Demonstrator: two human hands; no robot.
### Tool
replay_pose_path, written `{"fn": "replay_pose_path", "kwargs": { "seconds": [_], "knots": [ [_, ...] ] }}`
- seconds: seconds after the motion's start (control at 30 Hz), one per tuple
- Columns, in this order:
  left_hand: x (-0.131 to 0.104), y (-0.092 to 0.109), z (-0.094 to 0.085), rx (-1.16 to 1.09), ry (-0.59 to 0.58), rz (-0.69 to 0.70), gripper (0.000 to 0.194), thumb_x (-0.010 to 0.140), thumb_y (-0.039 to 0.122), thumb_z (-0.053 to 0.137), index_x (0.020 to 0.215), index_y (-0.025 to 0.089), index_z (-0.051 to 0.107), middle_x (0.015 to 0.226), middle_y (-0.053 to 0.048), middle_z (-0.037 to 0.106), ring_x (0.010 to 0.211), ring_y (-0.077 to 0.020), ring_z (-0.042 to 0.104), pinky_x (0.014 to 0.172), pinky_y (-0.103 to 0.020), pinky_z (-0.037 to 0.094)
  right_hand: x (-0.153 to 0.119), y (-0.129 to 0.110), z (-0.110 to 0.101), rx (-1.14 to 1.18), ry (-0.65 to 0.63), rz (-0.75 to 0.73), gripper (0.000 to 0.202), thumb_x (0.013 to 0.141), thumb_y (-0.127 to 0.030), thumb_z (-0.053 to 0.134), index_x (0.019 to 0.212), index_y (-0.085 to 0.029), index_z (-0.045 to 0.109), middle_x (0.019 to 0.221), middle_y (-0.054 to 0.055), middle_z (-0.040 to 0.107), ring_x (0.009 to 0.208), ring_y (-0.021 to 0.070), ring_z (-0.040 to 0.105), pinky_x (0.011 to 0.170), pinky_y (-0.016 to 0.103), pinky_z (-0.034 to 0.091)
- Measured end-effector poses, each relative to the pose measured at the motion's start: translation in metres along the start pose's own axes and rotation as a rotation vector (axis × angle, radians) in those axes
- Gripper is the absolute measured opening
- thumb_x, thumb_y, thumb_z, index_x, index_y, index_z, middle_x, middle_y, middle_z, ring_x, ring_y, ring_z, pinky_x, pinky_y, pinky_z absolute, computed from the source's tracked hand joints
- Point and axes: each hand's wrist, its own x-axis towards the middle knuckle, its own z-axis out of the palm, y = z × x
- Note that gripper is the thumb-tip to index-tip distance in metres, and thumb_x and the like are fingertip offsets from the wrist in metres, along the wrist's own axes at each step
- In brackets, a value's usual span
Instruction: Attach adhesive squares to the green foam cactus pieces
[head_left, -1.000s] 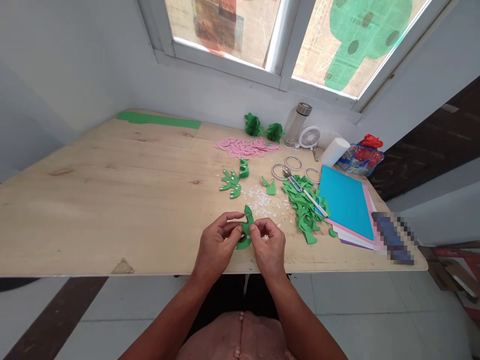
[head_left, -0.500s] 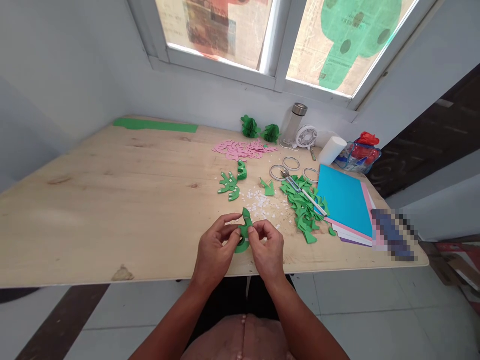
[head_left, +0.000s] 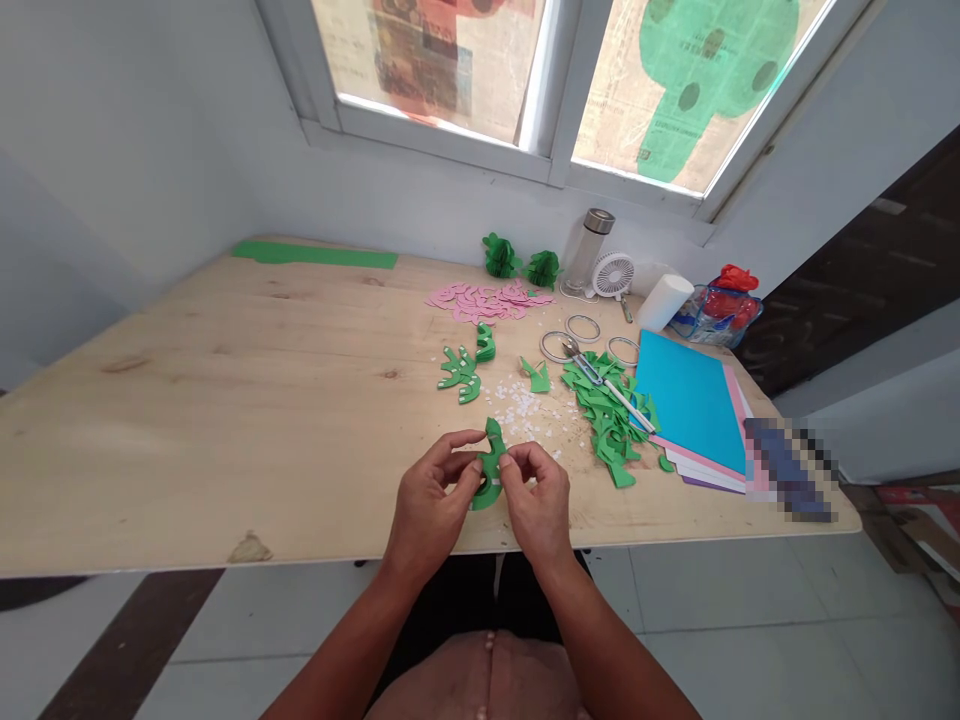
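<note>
Both hands hold one curved green paper cutout [head_left: 491, 470] just above the table's front edge. My left hand [head_left: 435, 495] pinches its left side between thumb and fingers. On its right side, the thumb and forefinger of my right hand [head_left: 538, 495] are pressed together. Small pale patches show on the cutout; part of it is hidden by the fingers. Beyond the hands lie several green cutouts with white patches [head_left: 460, 375] and a folded green piece [head_left: 485, 343]. White paper bits [head_left: 517, 405] are scattered in front of my right hand.
Green scraps [head_left: 611, 425] lie to the right under scissors [head_left: 581, 360] and a white pen-like stick [head_left: 628, 405]. Coloured sheets [head_left: 690, 390] are stacked beyond. Pink cutouts [head_left: 487, 300], metal rings [head_left: 583, 328], green paper shapes [head_left: 500, 256], a bottle [head_left: 589, 250] and a fan [head_left: 613, 274] stand or lie farther back.
The hands keep the same pinch on the green cutout, which has tilted very slightly. The view has shifted a little; nothing else has visibly moved.
</note>
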Motion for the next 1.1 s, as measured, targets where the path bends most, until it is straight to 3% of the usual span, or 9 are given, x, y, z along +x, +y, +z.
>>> {"fn": "replay_pose_path", "kwargs": {
  "seconds": [1.1],
  "knots": [
    [-0.0022, 0.0021, -0.0033, 0.085, -0.046, 0.036, 0.027, 0.079, 0.029, 0.058, 0.103, 0.016, 0.061, 0.08, -0.005, 0.073, 0.075, -0.0194, 0.069, 0.069, -0.028, 0.053, 0.0022, 0.0023, -0.0041, -0.037, -0.05, 0.006, 0.015, 0.079, -0.027, 0.052, 0.068, -0.019, 0.058, 0.059, -0.002, 0.058, 0.055, 0.0118, 0.05, 0.055, 0.023, 0.039]
  ]
}}
